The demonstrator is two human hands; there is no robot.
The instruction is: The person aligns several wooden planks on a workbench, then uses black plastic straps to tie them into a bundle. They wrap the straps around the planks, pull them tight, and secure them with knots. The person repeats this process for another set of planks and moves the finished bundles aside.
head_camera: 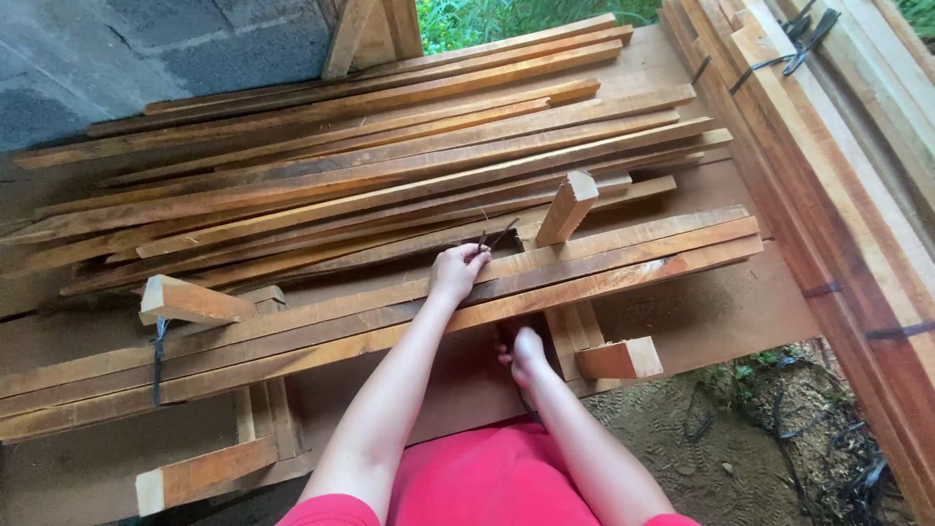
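Bundling step, by the look of it. Left hand [458,271] pinches dark strap ends [495,237] atop the front bundle of slats [623,258], lying on jig blocks across the plywood bench [721,312]. Right hand [526,353] reaches under the bundle; grip can't be told. Next likely needs strap tension. Slats: rough-sawn, long, thin, reddish-brown.

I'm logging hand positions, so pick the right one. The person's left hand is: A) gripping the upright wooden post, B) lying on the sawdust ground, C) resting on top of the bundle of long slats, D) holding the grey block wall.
C: the left hand rests on top of the slats by a dark strap, short of the post; the right hand is below the slats' near edge.
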